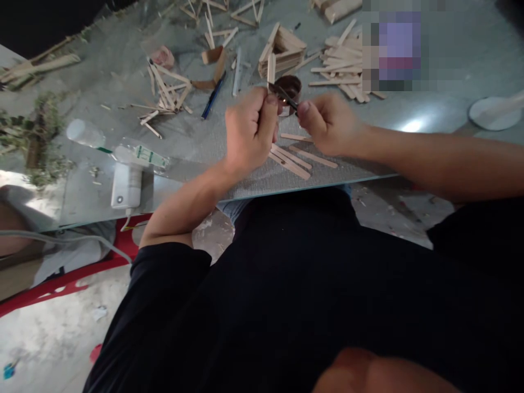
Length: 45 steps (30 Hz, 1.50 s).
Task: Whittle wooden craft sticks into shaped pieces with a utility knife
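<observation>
My left hand [250, 128] is closed around wooden craft sticks [271, 69], which stick up past its thumb. In my right hand [329, 121] is a small dark knife [290, 100]; its blade lies across the sticks just above my left thumb. Behind the blade sits a brown round container [292, 84], partly hidden. Loose craft sticks [291, 162] lie on the table below my hands. Beyond them stands a stacked triangle of craft sticks [283, 54].
A pile of craft sticks [341, 63] lies at the back right. Stick frames [167, 90], a blue pen [213, 97], a cardboard piece [215, 65], a clear bottle [85, 134] and a white charger-like box [126, 185] are at left. The glass table's edge [278, 194] runs before me.
</observation>
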Each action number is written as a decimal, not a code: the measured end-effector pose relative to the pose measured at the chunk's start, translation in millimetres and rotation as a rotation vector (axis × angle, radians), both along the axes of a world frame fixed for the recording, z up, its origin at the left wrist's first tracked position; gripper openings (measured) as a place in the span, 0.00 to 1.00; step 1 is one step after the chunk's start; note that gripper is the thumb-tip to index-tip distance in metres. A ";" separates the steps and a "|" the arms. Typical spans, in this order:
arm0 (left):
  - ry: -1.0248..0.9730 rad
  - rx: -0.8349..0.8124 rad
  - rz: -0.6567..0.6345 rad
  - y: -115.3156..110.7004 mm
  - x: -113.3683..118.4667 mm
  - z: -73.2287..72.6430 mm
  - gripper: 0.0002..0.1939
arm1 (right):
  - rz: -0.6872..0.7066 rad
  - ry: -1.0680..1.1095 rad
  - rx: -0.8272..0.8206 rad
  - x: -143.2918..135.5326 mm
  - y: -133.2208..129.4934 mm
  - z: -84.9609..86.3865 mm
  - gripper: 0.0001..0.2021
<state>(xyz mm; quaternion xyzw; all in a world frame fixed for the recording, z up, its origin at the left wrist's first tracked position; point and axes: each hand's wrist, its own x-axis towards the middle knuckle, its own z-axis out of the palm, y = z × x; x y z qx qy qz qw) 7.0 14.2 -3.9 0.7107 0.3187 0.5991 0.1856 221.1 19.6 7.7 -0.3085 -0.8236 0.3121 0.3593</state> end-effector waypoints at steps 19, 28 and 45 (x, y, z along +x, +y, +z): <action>-0.011 -0.070 -0.157 32.7 -14.3 -32.2 0.28 | 0.006 -0.043 -0.032 -0.9 -1.2 1.1 0.39; 0.036 -0.049 -0.057 25.6 -9.9 -31.7 0.23 | -0.014 -0.062 -0.033 -3.6 -0.3 1.3 0.40; -0.201 -0.263 -0.001 -9.7 9.5 29.0 0.26 | -0.081 0.099 -0.182 -10.7 0.9 6.8 0.43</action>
